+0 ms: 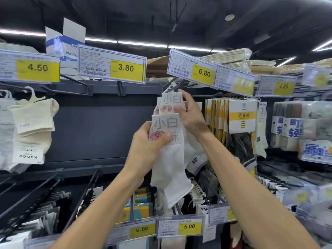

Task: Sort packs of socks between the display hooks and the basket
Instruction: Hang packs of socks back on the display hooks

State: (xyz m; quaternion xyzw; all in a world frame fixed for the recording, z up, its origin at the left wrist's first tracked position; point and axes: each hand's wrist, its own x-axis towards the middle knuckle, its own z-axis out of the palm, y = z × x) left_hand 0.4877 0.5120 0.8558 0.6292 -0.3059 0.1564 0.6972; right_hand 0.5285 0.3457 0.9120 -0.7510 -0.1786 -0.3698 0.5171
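My left hand (149, 144) grips a pack of white socks (168, 159) by its card label, thumb pressed on the front; the socks hang down from it. Just above, my right hand (190, 115) holds more white sock packs (168, 103) of the same kind, which hang at a dark display hook (172, 85) under the 6.80 price tag (192, 69). The two packs overlap. No basket is in view.
Cream socks (34, 126) hang at the left under the 4.50 tag. The hook under the 3.80 tag (112, 64) is bare. Yellow-labelled packs (241, 115) hang close on the right. Lower hooks with packs and price tags (181, 227) jut out below my arms.
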